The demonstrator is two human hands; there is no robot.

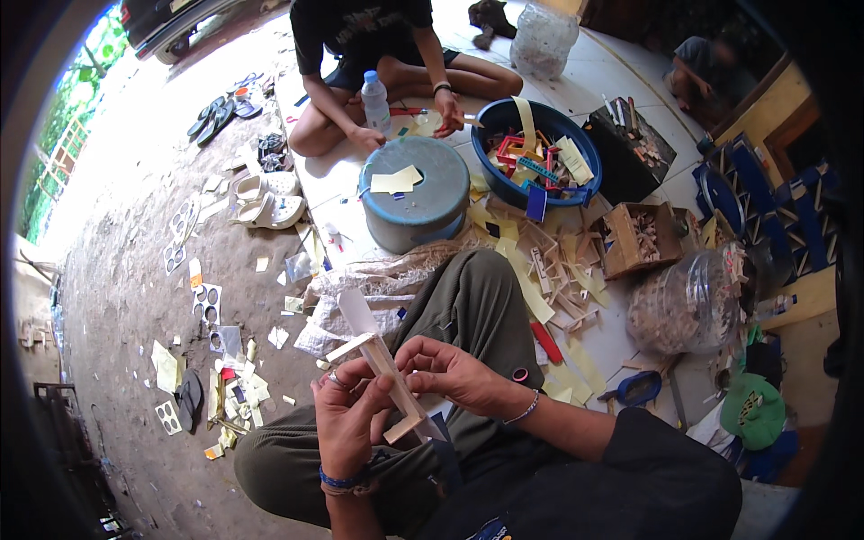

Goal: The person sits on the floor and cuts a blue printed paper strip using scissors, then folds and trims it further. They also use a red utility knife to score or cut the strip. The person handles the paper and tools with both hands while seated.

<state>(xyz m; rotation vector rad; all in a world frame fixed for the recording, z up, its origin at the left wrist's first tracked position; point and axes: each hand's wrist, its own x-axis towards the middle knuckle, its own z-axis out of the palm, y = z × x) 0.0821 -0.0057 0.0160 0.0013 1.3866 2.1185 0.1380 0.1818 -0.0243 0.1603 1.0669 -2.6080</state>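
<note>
Above my lap I hold a small light wooden frame (pixel 403 427) with short crosspieces at both ends. A long card strip (pixel 357 312) runs along it, pale at the top end, with a dark blue part hanging below. My left hand (pixel 349 418) is closed round the frame's left side, thumb against the wood. On the other side my right hand (pixel 459 376) has its fingers bent and pinched at the strip's edge. The fingertips partly hide the contact there. A small dark ring (pixel 519 374) lies close to my right wrist.
Ahead stands an upturned grey-blue tub (pixel 416 202) with yellow paper on it. Right of it are a blue basin (pixel 583 148) of coloured pieces, wooden frames (pixel 549 270) and a box (pixel 634 238). Another person (pixel 360 63) sits opposite. Paper scraps litter the ground at left.
</note>
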